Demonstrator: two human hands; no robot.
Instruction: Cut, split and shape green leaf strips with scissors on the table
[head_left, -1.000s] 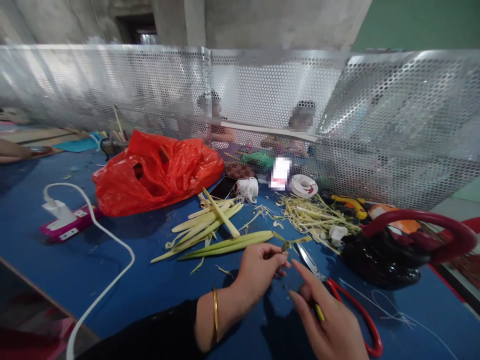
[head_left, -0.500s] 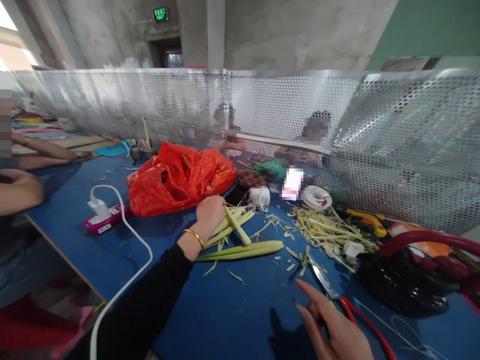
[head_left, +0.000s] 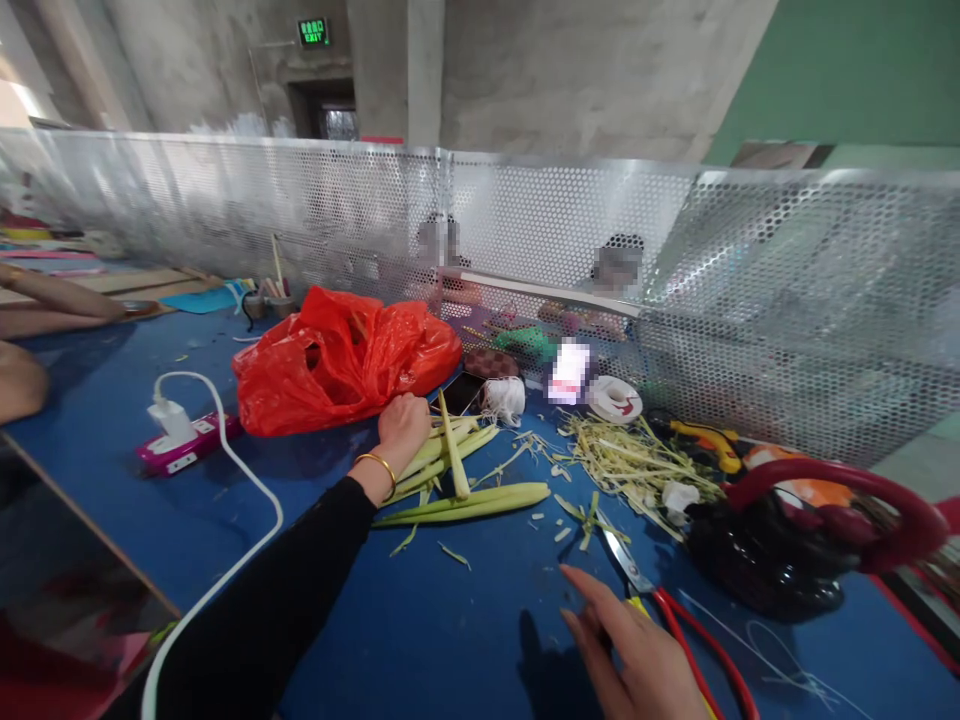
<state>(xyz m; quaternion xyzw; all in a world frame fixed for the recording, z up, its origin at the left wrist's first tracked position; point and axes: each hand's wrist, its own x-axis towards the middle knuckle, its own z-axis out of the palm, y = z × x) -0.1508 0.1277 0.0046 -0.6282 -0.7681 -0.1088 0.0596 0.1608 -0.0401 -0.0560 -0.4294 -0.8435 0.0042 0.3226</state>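
Note:
My left hand (head_left: pixel 403 435) is closed at the upper end of a pale green plant stalk (head_left: pixel 454 455), its fingertips mostly hidden behind the fist. That stalk slants across several others of its kind. Below it, a longer bundle of green stalks (head_left: pixel 469 505) lies flat on the blue table (head_left: pixel 442 630). My right hand (head_left: pixel 637 650) hovers at the lower right with thumb and forefinger apart, holding nothing. Beside and partly under it are red-handled scissors (head_left: pixel 626 560), blades pointing away from me.
A red plastic bag (head_left: pixel 349 365), white thread (head_left: pixel 504 400), a tape roll (head_left: pixel 615 399) and a lit phone (head_left: pixel 569 372) lie along the back. Plant scraps (head_left: pixel 637 465) and a black pot-like object (head_left: pixel 765 565) stand right. A white cable (head_left: pixel 255 480) crosses left. Behind is a perforated metal screen (head_left: pixel 540 215).
The slanting stalk has swung more upright, its lower end shifting left as my left hand moves at its top. The view has turned slightly right. My right hand stays open.

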